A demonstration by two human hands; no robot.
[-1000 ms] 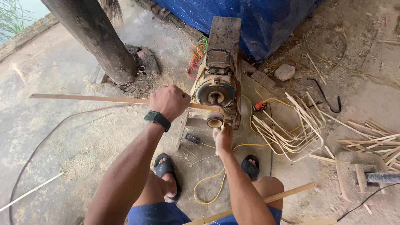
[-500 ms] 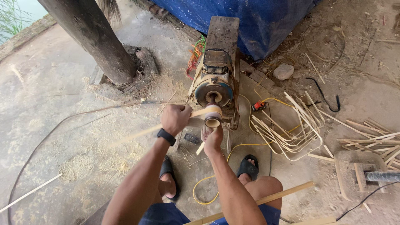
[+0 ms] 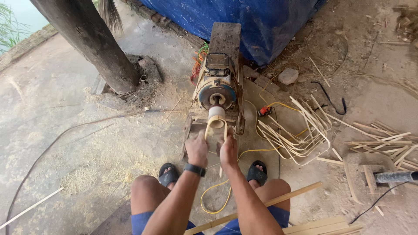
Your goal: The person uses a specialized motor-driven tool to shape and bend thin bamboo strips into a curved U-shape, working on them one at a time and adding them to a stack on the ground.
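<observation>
- Both hands grip one thin pale strip [image 3: 215,126], bent into a tight U.
- The left hand [image 3: 197,149] is closed on the strip's left end; a black watch [image 3: 194,169] sits on that wrist, just behind the grip.
- The right hand [image 3: 228,150] is closed on the strip's right end, close beside the left hand, not touching it as far as can be seen.
- The bend of the strip lies just ahead of the two grips, wrapped around a pale roller [image 3: 216,113] that sticks out of the motor [image 3: 217,87].
- The motor is rusty and blue, and sits on a worn wooden base straight ahead of the hands.
- To the right of the grip, well apart, lies a loose heap of bent strips [image 3: 296,132] on the ground.
- Between that heap and the motor is a small red switch [image 3: 264,110] on a yellow cable [image 3: 213,196] that loops back under the hands, between the feet.
- Below the grip, two black sandals [image 3: 167,175] rest on the dusty floor, one on each side of the wrists.
- Nearer the body than the grip, a straight wooden slat [image 3: 287,195] lies across the right knee.
- Far left of the grip stands a dark post [image 3: 89,41]; behind the motor hangs a blue tarp [image 3: 244,19].
</observation>
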